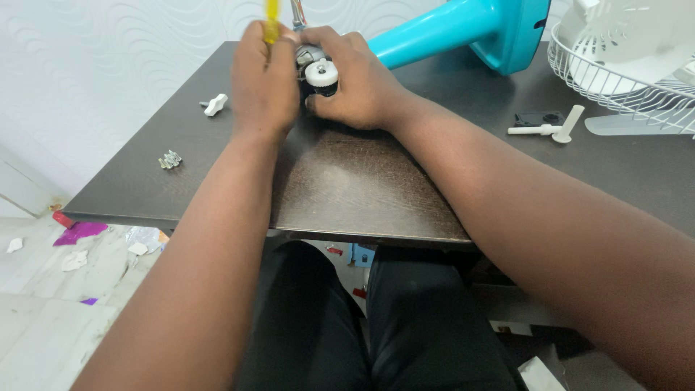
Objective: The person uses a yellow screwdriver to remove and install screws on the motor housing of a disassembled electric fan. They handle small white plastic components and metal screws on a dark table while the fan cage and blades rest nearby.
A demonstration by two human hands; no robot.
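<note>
Head view looks down on a dark bench [347,188] where both hands meet at the far edge around a small motor unit [318,76] with a white round cap and a dark body. The right hand [358,80] wraps its grip around that unit from the right, fingers curled over the top and thumb beneath, holding it steady on the bench. The left hand [262,80] closes its grip on a yellow-handled screwdriver [271,22], held upright just beside the unit; the tip is hidden behind the hand.

Judging from the loose parts, the fan is well taken apart: the turquoise stand [463,29] lies tipped on its side, the white wire guard [622,72] sits at the far right, a white pin [546,129] and a black plate [539,117] lie apart, and screws [170,160] and a white knob [215,104] rest to the left. The motor unit itself seems still in work.

Both forearms stretch forward, wrists converging.
</note>
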